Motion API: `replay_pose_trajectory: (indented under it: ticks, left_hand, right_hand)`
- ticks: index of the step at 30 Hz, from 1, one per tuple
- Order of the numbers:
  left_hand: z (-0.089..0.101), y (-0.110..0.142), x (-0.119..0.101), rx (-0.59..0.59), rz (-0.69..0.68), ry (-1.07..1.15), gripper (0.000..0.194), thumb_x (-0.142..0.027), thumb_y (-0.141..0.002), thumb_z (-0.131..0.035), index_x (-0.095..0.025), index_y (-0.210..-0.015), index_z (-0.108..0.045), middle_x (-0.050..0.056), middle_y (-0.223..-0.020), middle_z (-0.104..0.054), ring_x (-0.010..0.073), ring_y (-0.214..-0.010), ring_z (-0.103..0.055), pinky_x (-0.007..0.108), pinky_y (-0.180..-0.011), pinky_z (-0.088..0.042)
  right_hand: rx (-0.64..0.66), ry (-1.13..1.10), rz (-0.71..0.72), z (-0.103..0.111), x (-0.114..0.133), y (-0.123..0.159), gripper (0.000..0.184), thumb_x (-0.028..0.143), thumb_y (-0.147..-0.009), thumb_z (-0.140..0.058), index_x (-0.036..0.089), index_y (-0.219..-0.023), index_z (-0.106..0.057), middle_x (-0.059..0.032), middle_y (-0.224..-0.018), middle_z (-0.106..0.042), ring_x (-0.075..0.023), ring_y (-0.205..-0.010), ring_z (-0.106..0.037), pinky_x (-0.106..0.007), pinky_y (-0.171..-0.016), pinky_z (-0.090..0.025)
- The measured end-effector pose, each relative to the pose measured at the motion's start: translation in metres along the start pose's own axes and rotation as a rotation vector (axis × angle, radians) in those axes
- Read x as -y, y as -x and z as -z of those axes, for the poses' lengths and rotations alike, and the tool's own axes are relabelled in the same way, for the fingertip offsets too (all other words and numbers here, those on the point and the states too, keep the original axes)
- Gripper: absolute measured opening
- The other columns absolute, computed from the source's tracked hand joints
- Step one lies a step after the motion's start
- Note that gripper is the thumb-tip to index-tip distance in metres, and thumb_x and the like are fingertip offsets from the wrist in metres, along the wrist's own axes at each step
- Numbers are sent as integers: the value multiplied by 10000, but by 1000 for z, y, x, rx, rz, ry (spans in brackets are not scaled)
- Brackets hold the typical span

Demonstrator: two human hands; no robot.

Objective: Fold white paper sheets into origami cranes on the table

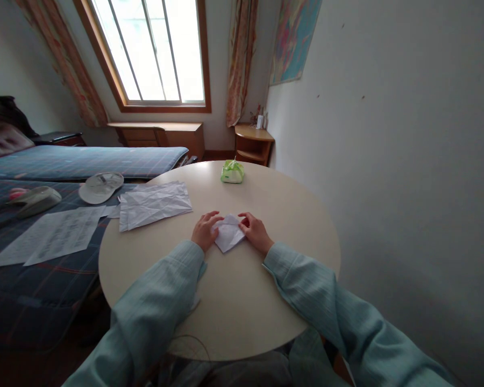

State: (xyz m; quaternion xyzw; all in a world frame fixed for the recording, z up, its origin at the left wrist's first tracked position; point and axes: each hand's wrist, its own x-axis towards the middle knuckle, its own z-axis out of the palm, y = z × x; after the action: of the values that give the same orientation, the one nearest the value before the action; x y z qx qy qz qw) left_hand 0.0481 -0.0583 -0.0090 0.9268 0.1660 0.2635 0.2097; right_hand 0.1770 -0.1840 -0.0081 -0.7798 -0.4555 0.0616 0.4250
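A small folded white paper (228, 236) lies on the round beige table (274, 226), its point turned toward me. My left hand (205, 230) presses on the paper's left edge with curled fingers. My right hand (255, 231) holds down the right edge, its fingertips pinching a fold at the top. Both arms wear pale blue-green sleeves.
Crumpled white sheets (153, 204) lie at the table's left. A green and white pack (232, 172) sits at the far side. A bed (44, 226) on the left carries printed papers (52, 236), a cap (100, 187) and a grey item. A white wall stands close on the right.
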Motion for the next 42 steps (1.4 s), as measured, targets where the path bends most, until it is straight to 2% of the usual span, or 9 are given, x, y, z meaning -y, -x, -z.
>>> replay_pose_trajectory:
  ticks: [3, 5, 8, 11, 24, 30, 33, 37, 42]
  left_hand:
    - [0, 2, -6, 139, -115, -19, 445, -56, -651, -406, -230, -1034, -549, 9, -1192, -481, 147, -1084, -426, 316, -950, -343]
    - [1, 3, -10, 196, -147, -25, 392, -102, -685, -410, -228, -1024, -561, 9, -1142, -527, 145, -1048, -454, 302, -932, -358]
    - [3, 3, -13, 200, -158, -47, 286, -211, -737, -423, -228, -959, -602, 12, -1041, -591, 154, -956, -499, 295, -876, -395]
    - [4, 3, -12, 190, -160, -86, 272, -253, -753, -420, -227, -947, -609, 13, -1018, -600, 157, -914, -509, 291, -842, -407]
    - [-2, 2, -7, 232, -67, -129, 321, -241, -725, -454, -219, -1034, -533, 37, -1189, -495, 200, -1127, -387, 372, -959, -303]
    - [-3, 0, -1, 285, -10, -144, 486, -372, -745, -432, -180, -1191, -404, 64, -1194, -487, 200, -1158, -358, 358, -974, -280]
    - [-2, 1, 0, 358, -23, -157, 562, -508, -736, -396, -223, -1220, -369, 35, -1286, -390, 223, -1206, -280, 401, -998, -219]
    - [3, 3, -1, 472, -51, -157, 716, -642, -652, -400, -270, -1257, -305, 17, -1371, -228, 251, -1254, -158, 455, -1012, -119]
    - [8, 4, 0, 554, -93, -169, 906, -680, -529, -497, -284, -1294, -213, 44, -1393, -138, 268, -1271, -68, 464, -1011, -67]
  right_hand:
    - [-5, 94, 67, -2, -2, 0, 256, 114, -695, -497, 139, -948, -526, -26, -745, -573, -112, -659, -510, -249, -669, -399]
    - [-29, 146, 135, -3, -3, 0, 256, 88, -689, -492, 139, -936, -536, -48, -818, -575, -125, -733, -504, -270, -733, -392]
    - [0, 167, 232, -4, -4, -1, 248, 52, -707, -455, 161, -902, -564, -54, -878, -589, -138, -822, -497, -281, -785, -376]
    - [62, 157, 290, -6, -5, -1, 244, 44, -725, -437, 177, -858, -591, -44, -858, -608, -137, -827, -503, -273, -786, -375]
    - [88, 156, 303, -4, -1, 0, 264, 15, -686, -452, 180, -817, -610, -38, -844, -609, -140, -842, -500, -274, -793, -372]
    - [79, 133, 318, -6, -5, 0, 269, 4, -674, -458, 181, -803, -612, -34, -837, -603, -137, -833, -502, -277, -786, -380]
    - [68, 126, 324, -7, -6, 0, 270, 4, -671, -461, 186, -801, -612, -32, -837, -603, -138, -829, -504, -278, -784, -385]
    - [67, 127, 318, -7, -6, 0, 262, 11, -666, -470, 182, -805, -611, -37, -848, -603, -144, -834, -503, -284, -791, -388]
    - [62, 118, 323, -7, -6, 0, 255, 18, -663, -474, 180, -807, -609, -37, -857, -603, -149, -852, -498, -291, -801, -387]
